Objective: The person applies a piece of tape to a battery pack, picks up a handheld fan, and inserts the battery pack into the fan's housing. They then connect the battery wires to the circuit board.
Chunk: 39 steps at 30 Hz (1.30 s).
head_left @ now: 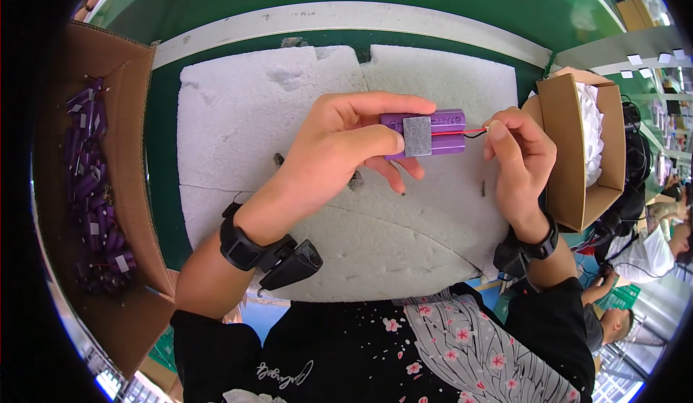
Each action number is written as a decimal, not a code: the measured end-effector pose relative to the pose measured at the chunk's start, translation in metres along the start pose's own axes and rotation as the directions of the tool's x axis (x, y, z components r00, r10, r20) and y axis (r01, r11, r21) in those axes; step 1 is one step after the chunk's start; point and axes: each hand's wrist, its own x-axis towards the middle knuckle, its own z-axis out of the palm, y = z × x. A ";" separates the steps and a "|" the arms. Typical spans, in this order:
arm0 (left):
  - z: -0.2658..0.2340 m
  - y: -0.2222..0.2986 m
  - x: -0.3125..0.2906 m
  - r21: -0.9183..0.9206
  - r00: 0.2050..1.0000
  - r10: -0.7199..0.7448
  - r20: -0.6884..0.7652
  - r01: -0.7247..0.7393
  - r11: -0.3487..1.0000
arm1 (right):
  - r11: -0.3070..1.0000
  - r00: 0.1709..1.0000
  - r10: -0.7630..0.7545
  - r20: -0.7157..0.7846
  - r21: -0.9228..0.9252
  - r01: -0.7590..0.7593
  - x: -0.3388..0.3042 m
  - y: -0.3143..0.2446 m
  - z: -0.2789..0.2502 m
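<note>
currently: battery pack in left hand, lead ends at right fingertips

left hand (339, 132) is clamped on a purple battery pack (450, 120), thumb near the edge of a grey pad (417, 137) on its upper face, other fingers along the far edge and beneath. the pack shows 2 cylinders side by side and is held up over a white foam board (433, 219). right hand (525, 163) is apart from the left, thumb and forefinger closed on the end of a red lead (471, 131); a black lead (473, 136) curves just beside it toward the same fingertips. whether a connector sits in that pinch: cannot tell.

surroundings: cardboard box (133, 150) at left with many purple packs (92, 179) heaped inside; smaller carton (561, 139) at right with white wrapping (590, 132). 1 thin dark bit (483, 188) lies on the foam near the right hand.

step in hand, as judged: handling or straightening the lead ends while the pack is braced. next move seems to call for a steady left grip and a light right pinch, with no hard pull at the lead roots.
</note>
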 end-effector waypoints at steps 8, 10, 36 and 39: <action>0.000 -0.002 0.001 0.021 1.000 0.008 0.002 -0.008 1.000 | 0.982 0.985 -0.130 0.114 -0.121 0.143 0.003 0.000 0.005; -0.001 -0.002 0.001 0.027 1.000 0.013 -0.002 -0.013 1.000 | 0.969 0.978 -0.132 0.164 -0.186 0.162 0.005 -0.003 0.003; 0.001 0.000 0.000 0.006 0.999 0.008 -0.045 -0.008 1.000 | 0.994 0.998 -0.039 0.057 -0.098 0.045 0.002 0.001 0.002; 0.001 0.000 0.000 0.011 0.999 0.010 -0.042 -0.010 1.000 | 0.969 0.972 -0.171 0.160 -0.151 0.196 0.006 0.001 0.004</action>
